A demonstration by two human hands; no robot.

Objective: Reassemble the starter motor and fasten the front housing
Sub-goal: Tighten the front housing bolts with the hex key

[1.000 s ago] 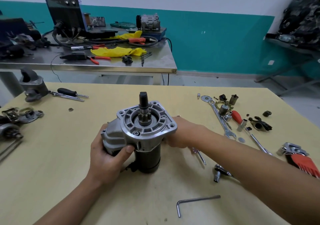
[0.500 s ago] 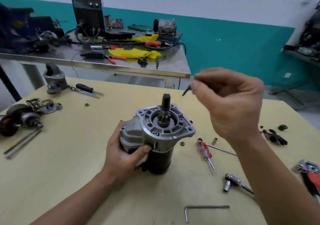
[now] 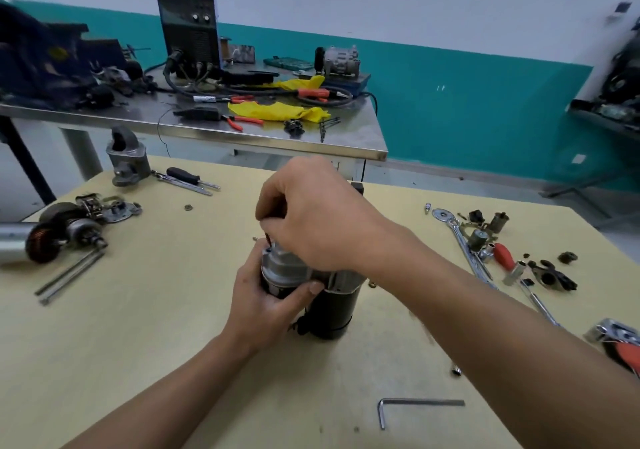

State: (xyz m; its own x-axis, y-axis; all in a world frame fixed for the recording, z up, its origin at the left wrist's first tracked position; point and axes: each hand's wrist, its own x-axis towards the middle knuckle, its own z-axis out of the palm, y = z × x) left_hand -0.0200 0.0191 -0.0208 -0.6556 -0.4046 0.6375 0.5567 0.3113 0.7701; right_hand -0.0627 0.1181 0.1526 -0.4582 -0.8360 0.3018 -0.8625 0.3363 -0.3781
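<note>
Two grips: left hand (image 3: 263,306) clasps starter motor (image 3: 332,310), right hand (image 3: 322,220) pinches small part (image 3: 267,237).

We see the starter motor (image 3: 287,268) in matt grey cast metal over a black casing; the table (image 3: 138,344) is smooth, matt pale wood; the bench (image 3: 259,135) polished steel; the wrench (image 3: 464,248) glossy chrome.

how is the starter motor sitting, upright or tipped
Upright: the starter motor stands on its black end on the table; left hand grips it, right hand pinches a small dark part on top.
</note>
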